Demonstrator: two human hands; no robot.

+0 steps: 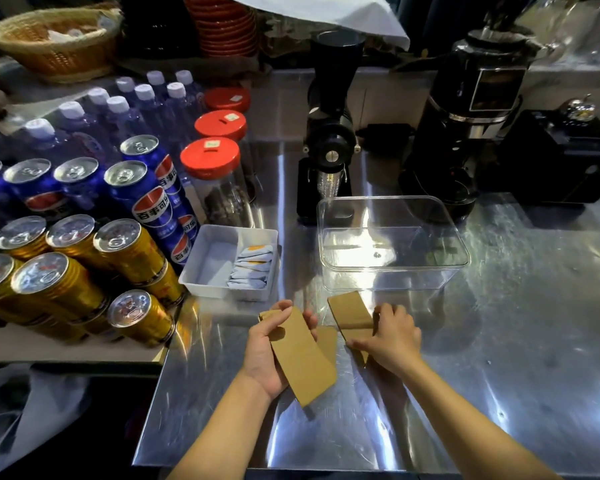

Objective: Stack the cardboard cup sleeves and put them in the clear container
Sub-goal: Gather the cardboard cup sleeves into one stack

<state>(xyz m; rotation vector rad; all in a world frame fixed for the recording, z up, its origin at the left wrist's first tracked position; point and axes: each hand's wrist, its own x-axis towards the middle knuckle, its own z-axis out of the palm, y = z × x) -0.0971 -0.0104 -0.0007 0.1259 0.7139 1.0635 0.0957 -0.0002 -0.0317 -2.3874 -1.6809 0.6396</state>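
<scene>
My left hand (264, 355) holds a flat brown cardboard cup sleeve (303, 362), thumb on top, tilted above the steel counter. A second sleeve (328, 341) peeks out just behind it. My right hand (390, 337) presses down on another flat sleeve (350, 311) lying on the counter, fingers over its near end. The clear container (392, 265) stands just beyond both hands, with nothing inside it.
A white tray (207, 268) of sachets sits left of the container. Cola and gold cans (129, 244), water bottles and red-lidded jars (210, 161) crowd the left side. Two black coffee grinders (329, 140) stand behind the container. The steel counter (499, 341) stretches to the right.
</scene>
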